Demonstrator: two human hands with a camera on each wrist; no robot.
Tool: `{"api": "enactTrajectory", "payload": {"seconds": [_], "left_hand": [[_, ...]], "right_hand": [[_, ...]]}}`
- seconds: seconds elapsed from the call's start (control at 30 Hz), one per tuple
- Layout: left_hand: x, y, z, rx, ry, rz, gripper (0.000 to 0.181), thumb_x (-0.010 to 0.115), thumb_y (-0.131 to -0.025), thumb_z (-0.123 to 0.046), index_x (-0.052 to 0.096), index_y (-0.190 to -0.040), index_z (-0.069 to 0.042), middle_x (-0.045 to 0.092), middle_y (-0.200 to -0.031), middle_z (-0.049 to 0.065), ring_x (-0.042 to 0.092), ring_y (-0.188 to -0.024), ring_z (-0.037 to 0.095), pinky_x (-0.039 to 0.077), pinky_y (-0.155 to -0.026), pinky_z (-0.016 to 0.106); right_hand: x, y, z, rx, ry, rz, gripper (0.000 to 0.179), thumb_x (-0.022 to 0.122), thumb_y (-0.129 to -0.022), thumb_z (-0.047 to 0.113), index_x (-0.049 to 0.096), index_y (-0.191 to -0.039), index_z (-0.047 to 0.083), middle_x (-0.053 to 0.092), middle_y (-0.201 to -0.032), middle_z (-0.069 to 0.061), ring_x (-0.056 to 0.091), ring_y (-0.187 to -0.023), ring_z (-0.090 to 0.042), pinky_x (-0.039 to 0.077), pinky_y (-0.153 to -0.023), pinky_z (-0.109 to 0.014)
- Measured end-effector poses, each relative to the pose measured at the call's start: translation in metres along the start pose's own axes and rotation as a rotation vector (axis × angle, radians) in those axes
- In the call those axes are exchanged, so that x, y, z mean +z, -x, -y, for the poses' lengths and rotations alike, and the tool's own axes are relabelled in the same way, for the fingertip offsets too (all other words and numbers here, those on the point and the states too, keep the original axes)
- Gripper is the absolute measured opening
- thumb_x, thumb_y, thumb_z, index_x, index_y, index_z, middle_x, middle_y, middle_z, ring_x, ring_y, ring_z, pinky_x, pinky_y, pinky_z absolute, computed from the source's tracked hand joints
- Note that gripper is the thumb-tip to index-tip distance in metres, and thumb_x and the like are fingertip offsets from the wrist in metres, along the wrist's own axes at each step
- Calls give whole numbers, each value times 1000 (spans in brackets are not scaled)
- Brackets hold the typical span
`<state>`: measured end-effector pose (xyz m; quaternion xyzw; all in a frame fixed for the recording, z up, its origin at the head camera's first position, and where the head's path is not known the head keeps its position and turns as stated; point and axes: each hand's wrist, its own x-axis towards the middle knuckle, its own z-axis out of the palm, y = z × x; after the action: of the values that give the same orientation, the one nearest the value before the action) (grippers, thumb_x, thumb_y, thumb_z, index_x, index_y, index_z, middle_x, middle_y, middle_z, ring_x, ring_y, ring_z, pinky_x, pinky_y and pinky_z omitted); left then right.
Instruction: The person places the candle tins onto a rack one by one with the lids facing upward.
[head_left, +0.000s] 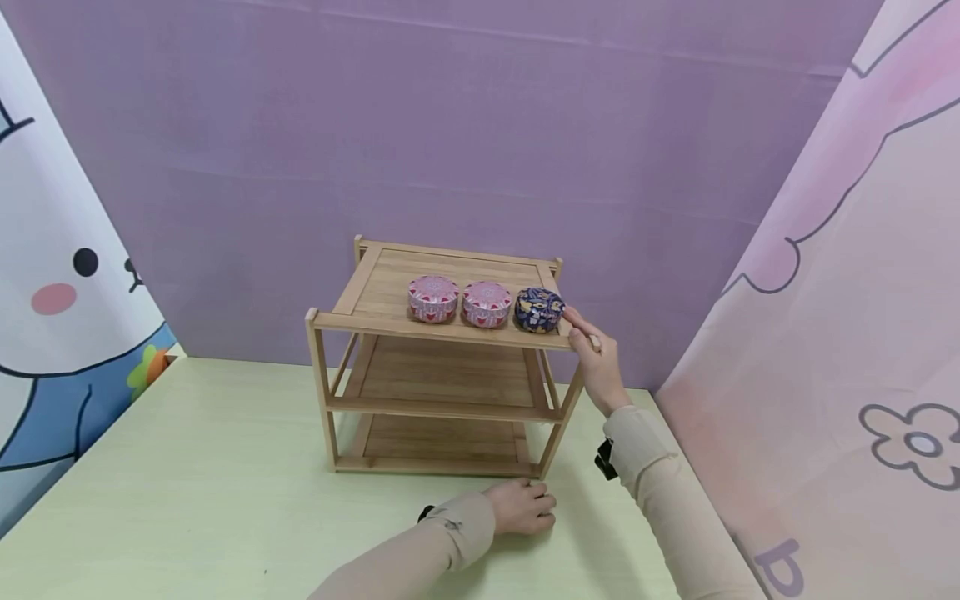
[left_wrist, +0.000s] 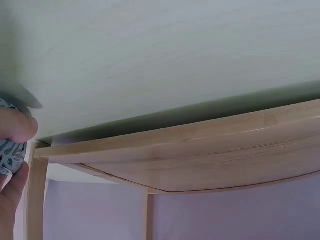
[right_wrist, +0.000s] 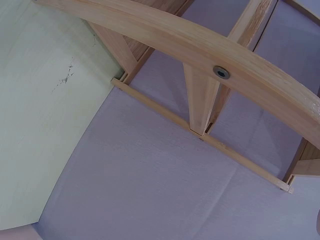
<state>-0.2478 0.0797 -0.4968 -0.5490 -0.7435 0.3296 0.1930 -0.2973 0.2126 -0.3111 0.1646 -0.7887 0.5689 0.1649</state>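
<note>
A three-tier wooden shelf (head_left: 390, 283) stands on a pale green table (head_left: 187, 467). Its top tier carries two pink tins (head_left: 432, 298) (head_left: 486, 302) and a dark blue floral tin (head_left: 538, 309) in a row near the front rail. My right hand (head_left: 581, 329) is at the top tier's front right corner, with straight fingers touching the blue tin's side. My left hand (head_left: 525, 507) rests curled on the table by the shelf's front right foot. In the left wrist view its fingers (left_wrist: 17, 125) pinch a small blue-and-white patterned object (left_wrist: 10, 155), mostly hidden. The lower tiers look bare.
A purple backdrop (head_left: 480, 125) hangs behind the shelf. A cartoon bunny curtain (head_left: 60, 317) closes the left side and a pink flowered curtain (head_left: 840, 350) the right. The right wrist view shows the shelf's side rail (right_wrist: 200, 50) from below.
</note>
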Motion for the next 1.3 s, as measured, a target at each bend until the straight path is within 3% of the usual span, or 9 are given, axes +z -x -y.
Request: {"api": "enactTrajectory", "payload": {"seconds": [0.17, 0.3, 0.4, 0.6, 0.77, 0.97, 1.07, 1.3], "left_hand": [[2, 4, 1, -46, 52, -8, 25, 42, -95, -35, 41, -120, -36, 41, -120, -13, 44, -110, 5, 46, -86, 16], [2, 14, 1, -121, 137, -49, 39, 54, -89, -33, 40, -125, -33, 43, -126, -8, 44, -116, 8, 47, -87, 16], [-2, 23, 2, -177, 256, -52, 57, 68, -80, -26, 39, -129, -27, 42, -132, -3, 43, -120, 12, 48, -86, 18], [-3, 34, 8, -334, 563, -94, 73, 75, -70, -6, 39, -131, -20, 41, -133, 2, 45, -119, 17, 52, -81, 19], [-2, 41, 10, -523, 879, -188, 78, 70, -64, 10, 40, -132, -15, 43, -129, 7, 49, -115, 23, 53, -82, 26], [-9, 49, 13, -706, 1227, -244, 81, 65, -64, 14, 40, -133, -18, 45, -129, 6, 50, -114, 25, 50, -90, 34], [-15, 53, 16, -771, 1330, -287, 79, 64, -64, 15, 41, -132, -19, 46, -127, 4, 52, -111, 25, 51, -88, 34], [-28, 59, 26, -864, 1443, -341, 80, 67, -64, 10, 41, -132, -22, 47, -126, 0, 54, -107, 24, 52, -83, 28]], "right_hand": [[0, 0, 0, 2, 8, 2, 40, 41, -94, 15, 45, -132, 2, 40, -141, -11, 31, -134, -20, 24, -112, -37], [0, 1, 0, 2, 14, 5, 40, 41, -94, 16, 46, -132, 3, 40, -141, -10, 31, -134, -19, 24, -112, -36], [0, 1, 1, -1, 12, 2, 40, 41, -94, 16, 46, -131, 4, 41, -140, -10, 31, -134, -19, 24, -112, -36], [-1, 0, 1, -10, 8, -5, 40, 42, -94, 17, 47, -131, 2, 41, -140, -11, 32, -134, -20, 25, -112, -36], [0, 1, 1, -9, 2, -10, 40, 43, -94, 19, 48, -130, 3, 42, -139, -11, 33, -133, -20, 26, -112, -35], [1, 1, -1, -11, -2, -11, 40, 43, -93, 18, 48, -130, 2, 42, -139, -11, 33, -133, -20, 26, -111, -35], [1, 0, -1, -11, -4, -9, 40, 42, -94, 16, 47, -130, 2, 42, -139, -11, 33, -133, -21, 26, -111, -36], [0, 0, 0, -2, -8, -3, 39, 42, -94, 14, 47, -131, 3, 41, -140, -10, 32, -134, -20, 26, -111, -37]]}}
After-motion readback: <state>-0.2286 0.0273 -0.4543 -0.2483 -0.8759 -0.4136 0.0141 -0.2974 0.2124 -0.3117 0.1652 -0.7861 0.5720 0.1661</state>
